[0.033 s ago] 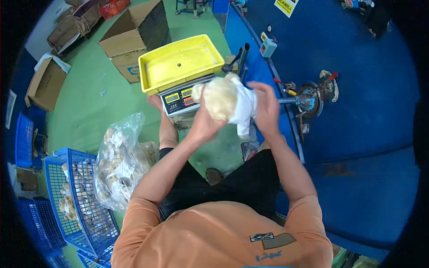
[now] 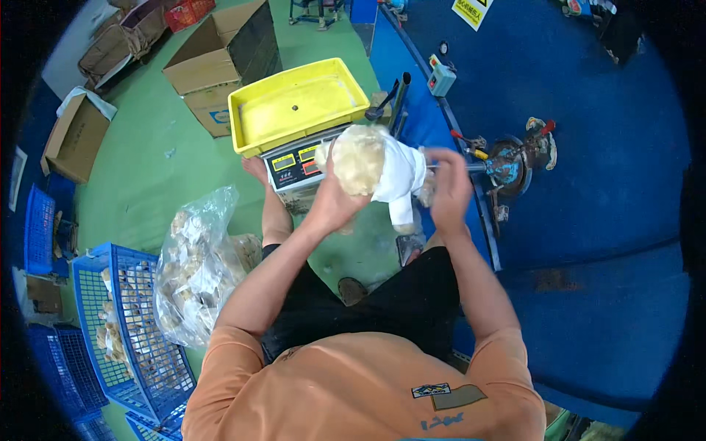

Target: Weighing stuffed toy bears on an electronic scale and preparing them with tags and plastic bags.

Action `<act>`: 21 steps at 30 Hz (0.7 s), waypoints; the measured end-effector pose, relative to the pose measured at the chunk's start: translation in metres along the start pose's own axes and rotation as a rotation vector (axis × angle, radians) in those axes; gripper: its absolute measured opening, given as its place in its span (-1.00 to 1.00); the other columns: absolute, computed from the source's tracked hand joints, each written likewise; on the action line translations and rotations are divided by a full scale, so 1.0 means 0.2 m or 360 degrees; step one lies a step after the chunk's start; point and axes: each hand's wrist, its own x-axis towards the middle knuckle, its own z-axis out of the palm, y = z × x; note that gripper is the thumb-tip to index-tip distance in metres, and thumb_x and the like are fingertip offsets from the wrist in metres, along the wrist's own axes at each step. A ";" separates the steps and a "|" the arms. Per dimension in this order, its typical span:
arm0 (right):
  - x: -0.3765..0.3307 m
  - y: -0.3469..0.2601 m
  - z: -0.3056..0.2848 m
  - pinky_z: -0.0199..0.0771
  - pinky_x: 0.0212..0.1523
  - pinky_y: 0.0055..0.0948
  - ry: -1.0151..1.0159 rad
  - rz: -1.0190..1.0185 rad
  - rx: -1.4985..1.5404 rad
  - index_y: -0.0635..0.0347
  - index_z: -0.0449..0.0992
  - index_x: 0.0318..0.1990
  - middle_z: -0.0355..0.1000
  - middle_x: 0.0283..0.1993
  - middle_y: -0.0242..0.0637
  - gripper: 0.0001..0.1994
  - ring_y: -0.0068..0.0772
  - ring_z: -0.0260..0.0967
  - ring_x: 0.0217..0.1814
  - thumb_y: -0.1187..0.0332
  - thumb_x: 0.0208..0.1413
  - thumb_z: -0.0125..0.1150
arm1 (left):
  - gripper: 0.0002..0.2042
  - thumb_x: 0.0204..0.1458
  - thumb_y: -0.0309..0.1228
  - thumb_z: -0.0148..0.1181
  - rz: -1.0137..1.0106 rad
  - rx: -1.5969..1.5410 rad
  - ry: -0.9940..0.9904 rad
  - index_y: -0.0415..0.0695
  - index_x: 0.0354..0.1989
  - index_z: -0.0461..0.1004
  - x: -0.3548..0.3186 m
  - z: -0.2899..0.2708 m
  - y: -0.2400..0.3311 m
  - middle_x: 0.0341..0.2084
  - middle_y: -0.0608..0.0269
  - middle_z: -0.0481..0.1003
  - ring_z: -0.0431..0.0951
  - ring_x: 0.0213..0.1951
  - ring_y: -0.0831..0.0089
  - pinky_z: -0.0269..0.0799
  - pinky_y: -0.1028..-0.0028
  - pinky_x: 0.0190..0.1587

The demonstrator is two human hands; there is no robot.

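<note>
Shifted slightly rightward, the right hand (image 2: 451,197) blurs beside the plush toy (image 2: 359,162), its grip unclear; the left hand (image 2: 334,207) clasps the toy's head near the scale (image 2: 285,178). White shirt (image 2: 403,170) already on; what remains, I can't tell.

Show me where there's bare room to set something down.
Mostly bare: the green floor between the open cardboard box and plastic bag, and the yellow tray, save one dark spot. Crowded: around the left hand, where plush toy and scale overlap in view, and between blue crate and bag.
</note>
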 end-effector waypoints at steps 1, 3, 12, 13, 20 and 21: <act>-0.08 0.06 -0.09 0.46 0.00 -0.33 0.0099 0.0133 -0.0056 0.31 0.41 -0.01 0.44 0.00 -0.25 -0.77 -0.34 0.39 -0.03 0.45 0.22 0.09 | -0.04 -0.13 -0.35 0.42 -0.0102 -0.0078 -0.0070 -0.30 0.42 -0.07 0.03 -0.01 0.00 0.17 -0.20 0.35 0.44 0.13 0.08 0.37 0.28 0.16; -0.19 0.16 -0.08 0.45 -0.06 -0.34 0.0138 0.0238 -0.0069 0.30 0.43 -0.07 0.47 -0.09 -0.23 -0.80 -0.31 0.41 -0.13 0.46 0.17 0.13 | -0.12 -0.12 -0.34 0.40 -0.0329 -0.0229 -0.0228 -0.31 0.37 0.04 0.05 -0.01 0.00 0.12 -0.17 0.39 0.45 0.10 0.11 0.38 0.29 0.16; -0.11 0.04 -0.09 0.35 -0.30 -0.22 -0.0362 0.0118 -0.0528 0.25 0.43 -0.18 0.49 -0.30 -0.15 -0.78 -0.22 0.38 -0.35 0.49 -0.01 0.26 | -0.29 -0.05 -0.24 0.34 -0.0498 -0.0198 -0.0316 -0.33 0.26 0.24 -0.03 -0.06 0.21 0.04 -0.14 0.46 0.49 0.03 0.12 0.39 0.29 0.12; -0.10 0.01 -0.09 0.34 -0.33 -0.20 -0.0363 0.0060 -0.0476 0.24 0.42 -0.19 0.48 -0.32 -0.14 -0.78 -0.21 0.37 -0.38 0.49 -0.03 0.26 | -0.29 -0.04 -0.22 0.33 -0.0427 -0.0122 -0.0267 -0.33 0.26 0.25 -0.02 -0.07 0.24 0.03 -0.15 0.47 0.50 0.03 0.11 0.39 0.29 0.11; -0.05 0.00 -0.03 0.34 -0.38 -0.24 -0.0463 0.0028 -0.0516 0.21 0.40 -0.24 0.46 -0.39 -0.21 -0.80 -0.19 0.36 -0.45 0.46 0.00 0.31 | -0.31 0.04 -0.20 0.27 -0.0513 -0.0010 -0.0315 -0.30 0.30 0.22 -0.04 -0.16 0.13 0.02 -0.14 0.49 0.52 0.00 0.07 0.42 0.27 0.07; -0.05 -0.02 0.01 0.34 -0.39 -0.19 -0.0465 0.0066 -0.0584 0.20 0.39 -0.25 0.46 -0.41 -0.19 -0.79 -0.14 0.38 -0.46 0.41 0.01 0.31 | -0.32 0.05 -0.20 0.25 -0.0546 0.0146 -0.0250 -0.28 0.31 0.22 -0.05 -0.17 0.14 0.02 -0.14 0.49 0.53 0.00 0.07 0.42 0.27 0.06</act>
